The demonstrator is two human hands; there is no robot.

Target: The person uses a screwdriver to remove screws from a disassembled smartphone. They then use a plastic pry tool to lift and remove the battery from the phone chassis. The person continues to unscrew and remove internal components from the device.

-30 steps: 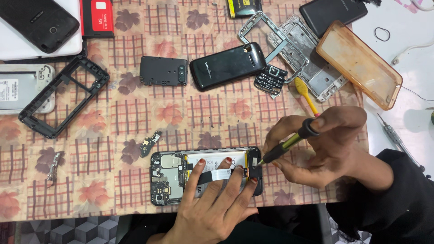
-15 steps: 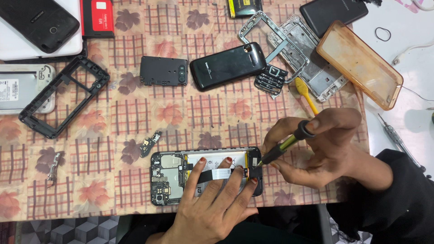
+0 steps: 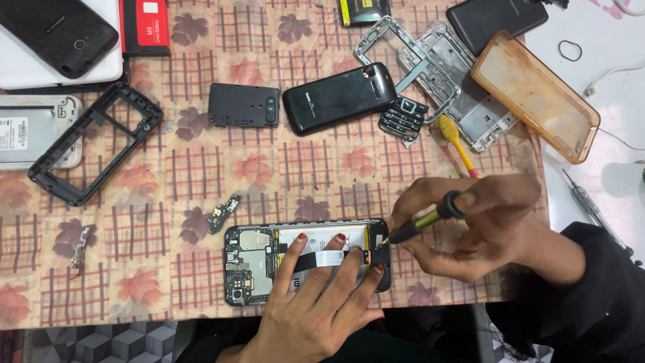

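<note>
The opened phone (image 3: pixel 306 262) lies at the table's (image 3: pixel 168 296) six o'clock; the left hand (image 3: pixel 322 302) presses it flat, open; the right hand's (image 3: pixel 480 225) grip is closed around a screwdriver (image 3: pixel 423 220), tip at the phone's three o'clock; a screw looks mid-turn; next calls for steady twisting.

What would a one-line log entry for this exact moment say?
left hand: pressing down opened phone | right hand: holding screwdriver, tip at phone's right end | surface: patterned tablecloth

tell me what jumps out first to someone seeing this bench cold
At the near edge, an opened phone lies with its circuit board bare, the left hand pressing on it while the right hand sets a screwdriver at its right end. Behind, phone parts litter the patterned cloth: a black frame far left, an orange case far right.
</note>
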